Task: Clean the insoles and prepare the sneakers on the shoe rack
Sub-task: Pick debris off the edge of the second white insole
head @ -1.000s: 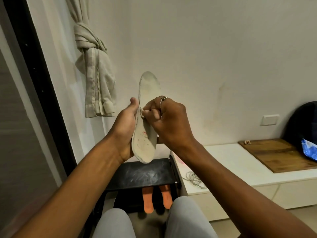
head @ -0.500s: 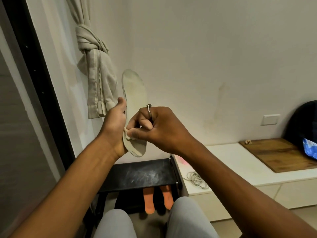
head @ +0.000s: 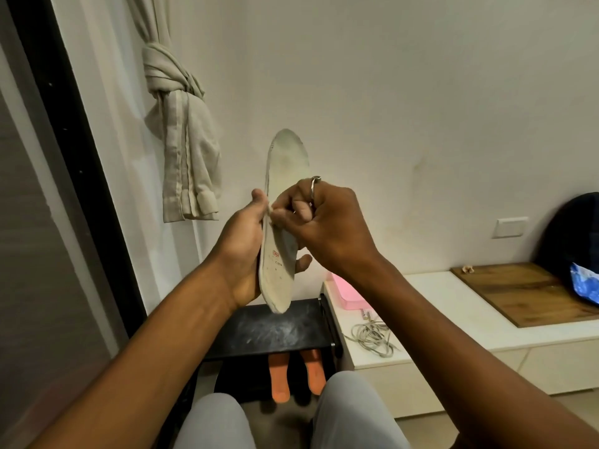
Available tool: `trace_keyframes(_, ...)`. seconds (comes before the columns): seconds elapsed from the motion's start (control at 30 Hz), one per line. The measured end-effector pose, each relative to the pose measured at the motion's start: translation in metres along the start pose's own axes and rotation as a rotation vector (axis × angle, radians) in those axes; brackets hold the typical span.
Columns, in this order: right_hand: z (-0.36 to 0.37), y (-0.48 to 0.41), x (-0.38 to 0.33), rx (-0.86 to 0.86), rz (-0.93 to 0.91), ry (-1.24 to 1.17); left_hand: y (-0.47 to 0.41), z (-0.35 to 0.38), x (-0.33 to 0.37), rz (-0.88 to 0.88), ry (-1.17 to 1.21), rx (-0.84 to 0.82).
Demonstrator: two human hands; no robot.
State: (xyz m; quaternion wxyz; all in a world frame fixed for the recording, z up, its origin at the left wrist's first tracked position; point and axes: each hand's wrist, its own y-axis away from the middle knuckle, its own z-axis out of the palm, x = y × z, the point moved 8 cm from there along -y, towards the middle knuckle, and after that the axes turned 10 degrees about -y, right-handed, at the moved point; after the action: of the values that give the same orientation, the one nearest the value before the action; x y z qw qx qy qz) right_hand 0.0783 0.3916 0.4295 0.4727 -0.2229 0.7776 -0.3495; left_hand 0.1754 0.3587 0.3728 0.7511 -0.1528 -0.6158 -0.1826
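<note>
**Left hand (head: 241, 254) holds the insole (head: 287, 162) upright**

Your left hand grips the pale insole from behind at mid-length. The thumb is on its near edge and one fingertip shows past the far edge. The insole stands nearly upright in the air, toe up and heel down, above the black rack (head: 265, 330).

Your right hand (head: 327, 223) is curled against the insole's face. Its fingers pinch what looks like a small pale cloth (head: 270, 209), though it is too small to be sure. A ring (head: 315, 186) sits on one finger.

Under the rack's top shelf, two orange insoles (head: 280, 379) lie side by side. To the right, a white tabletop (head: 431, 306) carries a pink item (head: 346, 293), a loose tangle of grey cord (head: 372, 337) and a wooden board (head: 531, 294). A knotted curtain (head: 181, 140) hangs at the left. Your knees (head: 214, 422) are at the bottom edge.
</note>
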Motion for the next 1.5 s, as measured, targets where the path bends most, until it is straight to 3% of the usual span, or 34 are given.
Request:
trace_keyframes(0.13, 0.022, 0.006, -0.007, -0.247, 0.046, -0.081, -0.003, -0.012, 0.008, 0.015, 0.073, 0.037)
trace_keyframes(0.23, 0.026, 0.008, -0.011, -0.296, 0.024, -0.097, -0.004, -0.018, 0.008, 0.008, 0.066, 0.068)
trace_keyframes(0.57, -0.026, -0.005, -0.001, 0.178, -0.107, 0.058, 0.003, 0.02, -0.009, 0.02, -0.057, -0.01)
trace_keyframes(0.67, -0.035, -0.008, -0.001, 0.23, -0.122, 0.104, 0.004, 0.026, -0.013, 0.024, -0.096, -0.039)
trace_keyframes(0.77, -0.028, -0.009, -0.001, 0.116, -0.07, 0.083, 0.001, 0.022, -0.013, 0.02, -0.065, -0.036)
trace_keyframes(0.97, 0.008, 0.002, -0.001, -0.288, 0.098, -0.053, -0.006, -0.005, 0.001, 0.055, 0.06, 0.06)
trace_keyframes(1.13, 0.019, 0.004, -0.007, -0.427, 0.109, -0.002, -0.006, -0.016, 0.008, 0.078, 0.087, 0.106)
trace_keyframes(1.27, 0.008, 0.0, -0.006, -0.304, 0.052, 0.073, -0.004, -0.008, 0.006, 0.099, 0.063, 0.109)
trace_keyframes(1.4, -0.005, -0.008, -0.005, -0.097, -0.15, 0.346, -0.001, 0.0, -0.002, 0.047, -0.046, 0.134)
trace_keyframes(1.5, -0.006, -0.008, -0.005, -0.034, -0.21, 0.485, 0.003, 0.006, -0.003, 0.027, -0.113, 0.147)
